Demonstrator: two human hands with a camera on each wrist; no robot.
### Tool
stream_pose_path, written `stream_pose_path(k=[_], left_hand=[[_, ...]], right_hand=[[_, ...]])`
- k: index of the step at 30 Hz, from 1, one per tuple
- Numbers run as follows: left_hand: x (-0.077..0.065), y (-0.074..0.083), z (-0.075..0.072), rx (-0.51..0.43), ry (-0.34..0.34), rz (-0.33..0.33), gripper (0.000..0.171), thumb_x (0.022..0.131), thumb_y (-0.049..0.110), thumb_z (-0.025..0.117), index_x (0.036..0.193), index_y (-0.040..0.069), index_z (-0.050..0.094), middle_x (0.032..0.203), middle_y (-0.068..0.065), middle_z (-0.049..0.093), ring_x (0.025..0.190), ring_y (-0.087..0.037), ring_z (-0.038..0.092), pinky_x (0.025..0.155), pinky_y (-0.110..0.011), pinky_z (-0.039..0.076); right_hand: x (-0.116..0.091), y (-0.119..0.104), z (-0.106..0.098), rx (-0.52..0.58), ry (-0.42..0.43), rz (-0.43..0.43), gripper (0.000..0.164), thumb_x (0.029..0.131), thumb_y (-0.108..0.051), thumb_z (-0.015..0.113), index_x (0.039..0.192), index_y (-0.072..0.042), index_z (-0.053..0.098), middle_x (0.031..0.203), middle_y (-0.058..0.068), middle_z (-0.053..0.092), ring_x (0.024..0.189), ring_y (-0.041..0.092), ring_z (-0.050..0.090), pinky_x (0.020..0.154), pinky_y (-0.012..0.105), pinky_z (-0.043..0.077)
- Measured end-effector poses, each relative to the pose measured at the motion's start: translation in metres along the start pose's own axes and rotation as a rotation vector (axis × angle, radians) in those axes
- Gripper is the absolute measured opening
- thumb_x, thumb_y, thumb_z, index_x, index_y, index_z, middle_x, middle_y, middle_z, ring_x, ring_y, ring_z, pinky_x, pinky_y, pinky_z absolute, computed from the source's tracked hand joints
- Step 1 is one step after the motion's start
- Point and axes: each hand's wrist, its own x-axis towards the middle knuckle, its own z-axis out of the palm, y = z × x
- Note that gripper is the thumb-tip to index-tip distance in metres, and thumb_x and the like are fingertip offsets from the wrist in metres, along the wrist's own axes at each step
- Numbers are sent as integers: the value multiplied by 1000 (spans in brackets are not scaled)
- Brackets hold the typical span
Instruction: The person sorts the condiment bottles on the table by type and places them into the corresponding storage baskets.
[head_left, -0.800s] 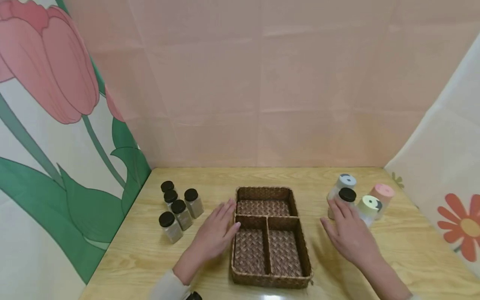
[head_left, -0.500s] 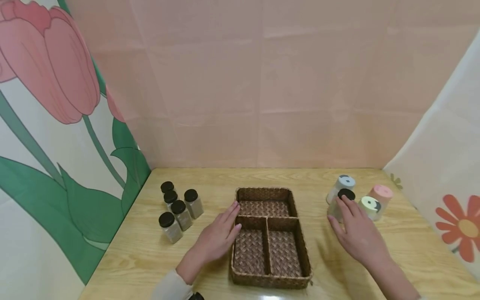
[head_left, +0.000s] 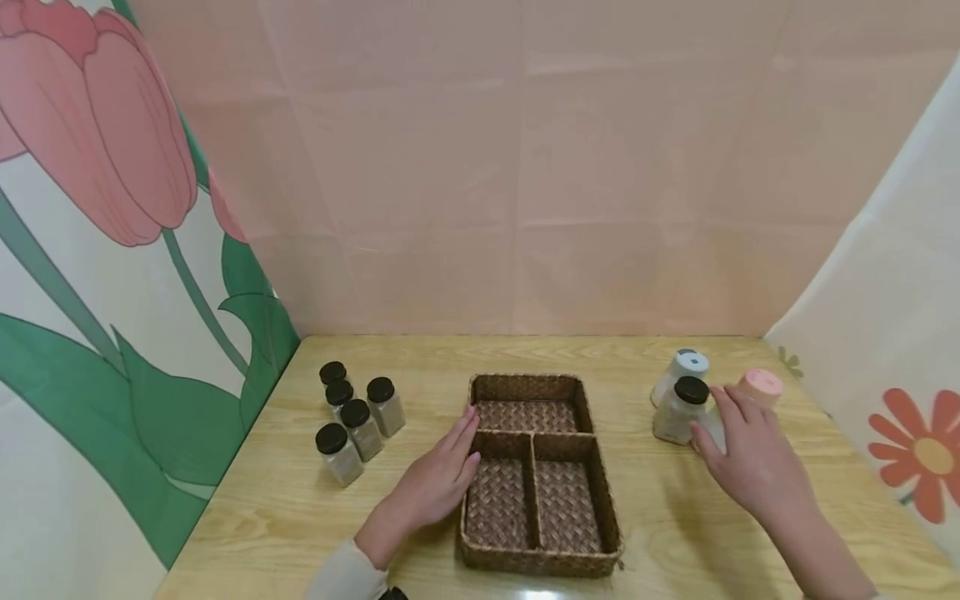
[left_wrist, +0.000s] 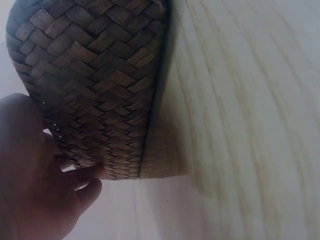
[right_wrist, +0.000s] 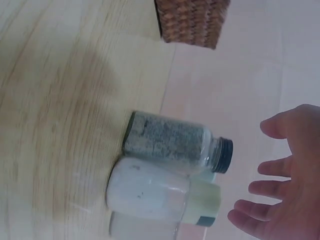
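My left hand (head_left: 431,482) rests against the left side of a brown woven basket (head_left: 542,562) with three compartments, fingers straight at its rim; the left wrist view shows the fingertips on the woven wall (left_wrist: 100,90). My right hand (head_left: 753,458) is over a white bottle (right_wrist: 147,187) with a pale yellow cap, mostly hidden by the hand in the head view. In the right wrist view the right fingers are spread and apart from the bottles. Close beside stands a clear glass jar (head_left: 677,417) with a black lid and greyish contents.
A blue-capped bottle (head_left: 681,372) and a pink-capped bottle (head_left: 762,385) stand behind, at the right. Several black-lidded jars (head_left: 360,433) are grouped on the left. Another black lid (head_left: 393,593) shows at the bottom edge by the left sleeve. A pink cloth (head_left: 517,208) hangs behind the table.
My right hand has moved right, off the black-lidded jar and over the yellow-capped bottle. My left fingers have come slightly further onto the basket's rim.
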Motion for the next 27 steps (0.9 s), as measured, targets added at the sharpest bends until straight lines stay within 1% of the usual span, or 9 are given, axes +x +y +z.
stream_pose_path(k=[4,9,12,15,18,21,22,24,27], left_hand=[[0,0,1,-15,3,2,58,102,43,14,151,15,3,156,8,-11,143,-15,9,111,-36,26],[-1,-1,3,-11,18,16,58,102,40,15,151,11,5,156,6,-10,143,-17,9,111,-36,27],[-1,-1,2,-8,19,27,56,103,36,20,151,10,5,156,5,-10,143,-18,10,111,-37,28],[-1,0,1,-6,22,37,56,103,35,20,151,9,6,156,4,-10,143,-19,11,110,-37,28],[-2,0,0,-10,24,45,57,103,37,17,151,8,6,156,3,-10,143,-19,11,111,-37,28],[-3,-1,0,-9,13,39,58,102,40,13,151,11,3,156,4,-11,143,-17,9,111,-36,27],[-3,-1,0,-13,12,38,57,103,39,14,151,11,3,156,4,-11,143,-17,8,111,-36,27],[-2,-1,1,-13,10,36,57,103,38,15,151,11,2,156,4,-11,143,-15,6,111,-36,27],[-1,-1,1,-21,14,40,56,103,36,18,151,10,4,156,4,-11,143,-15,6,111,-36,26]], right_hand=[[1,9,-2,-7,3,22,68,91,-36,57,140,5,34,140,31,32,115,58,31,90,69,27],[3,20,-5,0,-50,96,74,92,-43,54,143,4,28,144,30,27,115,60,27,86,72,26],[4,29,-5,22,-70,138,71,91,-45,53,141,1,31,139,32,31,113,60,28,82,72,28],[4,37,-4,49,-69,166,65,90,-46,55,136,-3,36,130,34,37,108,59,33,75,72,31],[5,42,-2,64,-80,180,72,89,-47,56,139,0,33,126,38,38,105,59,35,74,71,32],[6,49,2,80,-115,194,83,88,-49,57,140,7,27,123,42,37,103,59,37,75,71,33],[6,51,4,85,-123,199,84,87,-50,58,139,9,28,121,42,39,101,59,39,74,71,34],[7,56,7,109,-134,209,84,86,-50,59,138,10,30,118,43,41,99,59,42,70,68,38],[9,65,12,154,-133,221,81,85,-48,62,140,4,33,115,40,46,92,54,49,59,58,44]])
